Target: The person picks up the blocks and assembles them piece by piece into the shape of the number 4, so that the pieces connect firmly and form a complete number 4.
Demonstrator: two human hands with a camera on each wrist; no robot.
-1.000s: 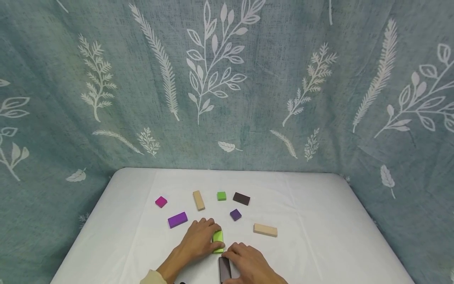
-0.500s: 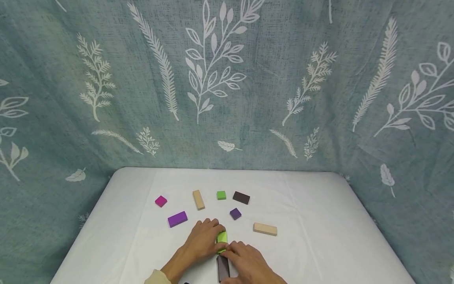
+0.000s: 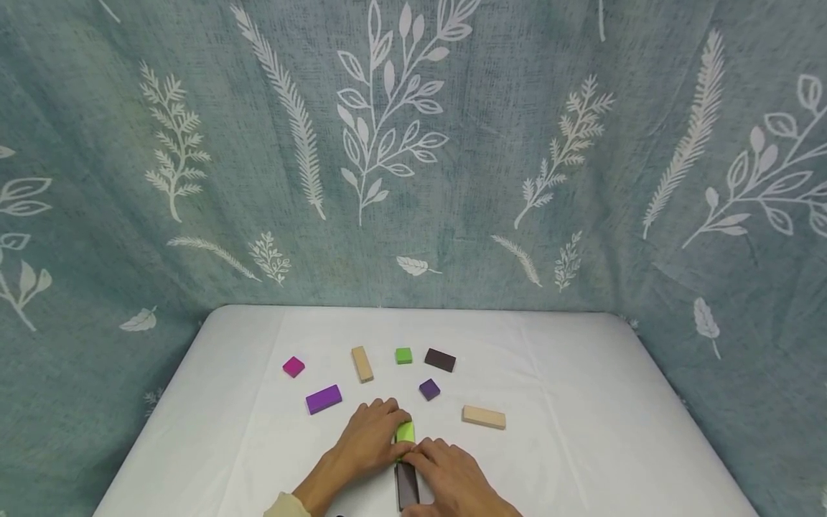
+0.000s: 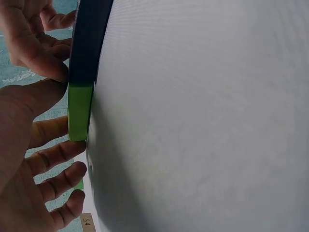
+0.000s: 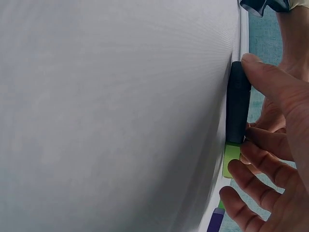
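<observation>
At the near edge of the white table (image 3: 581, 402), a long dark brown block (image 3: 407, 486) lay flat, pointing away from the person. A bright green block (image 3: 405, 433) lay end to end against its far end, the two touching in one line, as both wrist views showed. The green one was a smooth, matte rectangle, shorter than the dark one.

The left hand (image 3: 370, 439) rested on the cloth at the left of the green block, fingers curled round its far end and left side, holding it. The right hand (image 3: 449, 477) lay at the right of the joint, fingertips pinching the green block's near end, with the thumb pressing the dark block's side in the right wrist view.

Farther out lay a tan block (image 3: 483, 417) to the right and a purple block (image 3: 323, 399) to the left, both apart from the hands, then a small purple cube (image 3: 429, 389). Beyond stood a row: a pink cube (image 3: 293, 366), an upright-lying tan block (image 3: 362, 363), a green cube (image 3: 403, 355) and a brown block (image 3: 440, 360). Bare cloth ran wide to the right and to the far edge.
</observation>
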